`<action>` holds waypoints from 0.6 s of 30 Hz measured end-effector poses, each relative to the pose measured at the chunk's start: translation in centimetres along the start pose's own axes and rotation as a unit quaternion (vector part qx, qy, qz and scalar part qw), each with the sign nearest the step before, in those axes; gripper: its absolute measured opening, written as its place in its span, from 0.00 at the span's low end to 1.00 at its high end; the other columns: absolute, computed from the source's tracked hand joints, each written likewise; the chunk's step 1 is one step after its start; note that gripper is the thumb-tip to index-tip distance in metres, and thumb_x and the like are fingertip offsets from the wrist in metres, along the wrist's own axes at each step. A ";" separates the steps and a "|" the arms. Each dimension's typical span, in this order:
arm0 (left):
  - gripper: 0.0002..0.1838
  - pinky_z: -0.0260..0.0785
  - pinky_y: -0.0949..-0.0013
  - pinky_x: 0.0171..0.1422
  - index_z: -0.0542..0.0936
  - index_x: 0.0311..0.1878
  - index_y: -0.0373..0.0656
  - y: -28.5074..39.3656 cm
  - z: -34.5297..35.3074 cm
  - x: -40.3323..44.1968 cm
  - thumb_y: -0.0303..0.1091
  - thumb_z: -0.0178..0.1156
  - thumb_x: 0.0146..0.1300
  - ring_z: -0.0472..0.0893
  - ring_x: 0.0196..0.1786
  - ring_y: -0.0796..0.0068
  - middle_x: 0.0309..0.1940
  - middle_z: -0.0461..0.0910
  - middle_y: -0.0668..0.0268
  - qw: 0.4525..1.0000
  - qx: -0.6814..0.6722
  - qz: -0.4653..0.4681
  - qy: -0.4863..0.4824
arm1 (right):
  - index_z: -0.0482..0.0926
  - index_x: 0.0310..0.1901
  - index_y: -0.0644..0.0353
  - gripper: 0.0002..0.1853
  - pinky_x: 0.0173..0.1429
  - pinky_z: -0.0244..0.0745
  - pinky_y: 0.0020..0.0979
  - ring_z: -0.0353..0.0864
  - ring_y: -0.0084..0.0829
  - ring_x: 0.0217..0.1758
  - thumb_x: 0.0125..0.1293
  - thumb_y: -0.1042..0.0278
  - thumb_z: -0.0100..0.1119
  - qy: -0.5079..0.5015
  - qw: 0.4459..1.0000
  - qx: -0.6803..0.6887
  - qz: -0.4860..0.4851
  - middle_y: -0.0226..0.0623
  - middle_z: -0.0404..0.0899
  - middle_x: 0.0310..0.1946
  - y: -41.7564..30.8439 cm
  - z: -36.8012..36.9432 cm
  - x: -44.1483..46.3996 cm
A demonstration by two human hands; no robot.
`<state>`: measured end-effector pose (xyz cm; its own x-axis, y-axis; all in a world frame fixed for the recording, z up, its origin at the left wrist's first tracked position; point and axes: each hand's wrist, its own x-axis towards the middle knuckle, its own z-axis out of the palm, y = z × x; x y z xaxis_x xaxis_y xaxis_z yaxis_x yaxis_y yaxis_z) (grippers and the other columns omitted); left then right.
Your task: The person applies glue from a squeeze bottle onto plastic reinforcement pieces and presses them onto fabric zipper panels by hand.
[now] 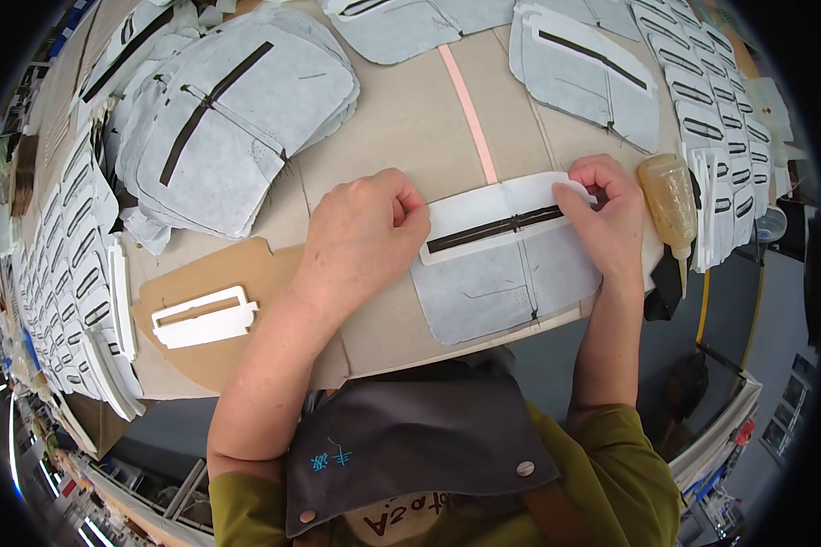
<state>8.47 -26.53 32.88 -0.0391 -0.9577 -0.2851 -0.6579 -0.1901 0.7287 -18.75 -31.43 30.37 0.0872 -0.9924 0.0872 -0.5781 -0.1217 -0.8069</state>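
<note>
A grey fabric panel (483, 292) lies on the table in front of me, near its front edge. Across its upper part runs a white frame-shaped strip (470, 201) around a long black slot (456, 239). My left hand (365, 228) is closed in a pinch at the left end of the white strip, its fingertips partly hidden. At the right end, my right hand (608, 214) pinches the upper corner of the strip between thumb and fingers. Dark threads hang at the panel's lower edge.
A stack of similar panels (237, 118) sits at the upper left, with another panel (584, 68) at the upper right. A bottle of amber liquid (668, 196) stands by my right hand. White frame (205, 317) rests on brown board (192, 283). Overlapping slotted pieces (702, 82) line both sides.
</note>
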 end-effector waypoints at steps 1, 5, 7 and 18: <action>0.06 0.66 0.68 0.31 0.80 0.33 0.36 0.0 0.0 0.0 0.29 0.64 0.63 0.72 0.24 0.79 0.19 0.77 0.67 1.000 0.003 0.004 0.004 | 0.81 0.31 0.65 0.05 0.44 0.75 0.28 0.78 0.27 0.38 0.54 0.77 0.68 0.000 1.000 -0.001 0.000 0.33 0.82 0.37 0.0 0.0 0.0; 0.07 0.67 0.67 0.32 0.81 0.38 0.35 -0.3 0.1 -0.5 0.30 0.66 0.63 0.74 0.25 0.76 0.21 0.76 0.67 0.998 0.028 0.032 0.054 | 0.81 0.30 0.65 0.05 0.44 0.75 0.28 0.78 0.28 0.38 0.54 0.77 0.68 -0.001 1.000 0.004 0.001 0.33 0.82 0.36 0.0 0.0 0.0; 0.06 0.67 0.66 0.32 0.81 0.40 0.36 -0.4 -0.3 -0.8 0.28 0.67 0.63 0.74 0.26 0.75 0.24 0.76 0.66 0.997 -0.007 0.027 0.066 | 0.80 0.30 0.65 0.05 0.45 0.75 0.28 0.78 0.28 0.38 0.54 0.77 0.68 0.000 1.000 0.008 -0.001 0.33 0.81 0.36 0.0 0.1 0.1; 0.13 0.72 0.64 0.45 0.89 0.46 0.43 -2.4 1.4 -3.2 0.20 0.70 0.57 0.79 0.42 0.63 0.38 0.80 0.65 0.964 0.050 0.227 0.130 | 0.81 0.30 0.65 0.05 0.44 0.76 0.29 0.79 0.28 0.37 0.53 0.76 0.69 0.010 1.000 -0.008 0.001 0.33 0.82 0.36 -0.2 0.1 -0.1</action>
<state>9.12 -22.66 31.13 -0.1587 -0.9616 0.2237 -0.6875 0.2703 0.6741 -18.53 -31.34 30.42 0.0702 -0.9928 0.0972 -0.5904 -0.1199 -0.7981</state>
